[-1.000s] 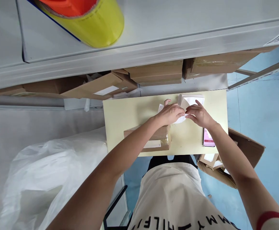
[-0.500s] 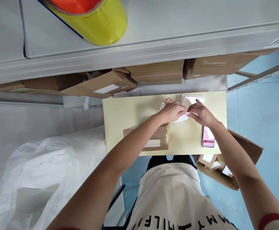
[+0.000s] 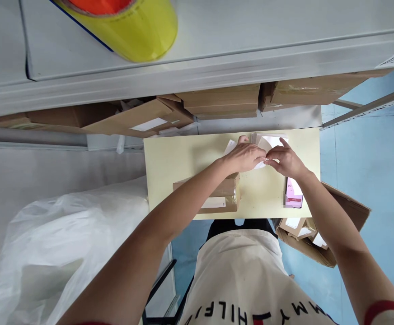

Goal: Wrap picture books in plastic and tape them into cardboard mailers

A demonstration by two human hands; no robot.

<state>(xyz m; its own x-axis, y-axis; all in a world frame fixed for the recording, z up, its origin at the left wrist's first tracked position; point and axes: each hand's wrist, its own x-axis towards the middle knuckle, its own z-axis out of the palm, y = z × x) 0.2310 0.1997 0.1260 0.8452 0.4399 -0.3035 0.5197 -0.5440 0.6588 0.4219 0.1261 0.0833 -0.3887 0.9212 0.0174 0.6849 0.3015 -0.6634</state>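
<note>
Over the far part of the pale yellow table (image 3: 163,171), my left hand (image 3: 245,156) has its fingers closed on a white paper label (image 3: 260,165). My right hand (image 3: 285,160) pinches the label's edge with thumb and fingertips, right beside the left fingertips. Much of the label is hidden under my hands. Just behind them lies a stack of white label sheets (image 3: 275,141), the top one curling up. A white slip (image 3: 230,146) shows to the left of my left hand. Nearer to me, a taped cardboard box (image 3: 231,186) with a white label sits partly under my left forearm.
A phone (image 3: 293,194) with a lit pink screen lies at the table's right. Below it stands an open carton (image 3: 349,205) holding small labelled boxes. White plastic wrap (image 3: 82,221) fills the left. A shelf (image 3: 237,49) with a yellow tape roll (image 3: 146,34) overhangs cartons (image 3: 220,100).
Less of the white label shows below my hands now. My left hand has shifted very slightly right, and the white slip beside it is more exposed. The right hand keeps its pinch.
</note>
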